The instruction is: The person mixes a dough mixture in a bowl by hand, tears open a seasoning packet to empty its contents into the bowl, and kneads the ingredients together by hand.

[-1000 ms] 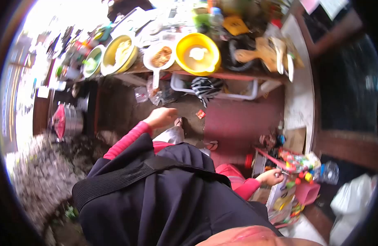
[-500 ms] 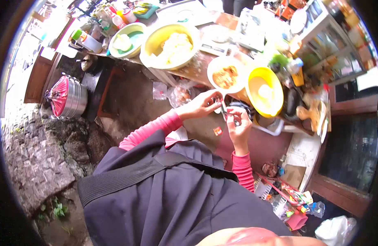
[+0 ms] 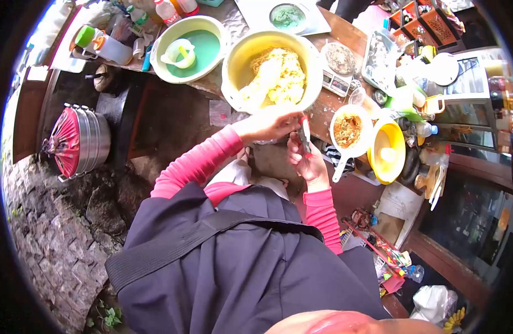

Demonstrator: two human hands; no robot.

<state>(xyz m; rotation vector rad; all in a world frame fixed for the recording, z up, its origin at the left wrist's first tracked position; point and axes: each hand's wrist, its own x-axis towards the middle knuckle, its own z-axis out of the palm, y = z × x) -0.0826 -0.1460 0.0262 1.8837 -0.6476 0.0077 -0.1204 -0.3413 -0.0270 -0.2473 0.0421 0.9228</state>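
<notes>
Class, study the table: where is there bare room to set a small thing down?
Two bare patches of brown tabletop show: one between the large cream bowl, the scale and the white handled pan; another between the scale and the white tray. Crowded: around the yellow basin, among the bottles.

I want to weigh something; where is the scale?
In the head view, upper right of centre, the scale sits just right of the big cream bowl.

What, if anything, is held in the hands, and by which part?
The right hand holds a slim, red-tipped object, unidentifiable here, by its lower part; whether the left hand grips it is unclear.
</notes>
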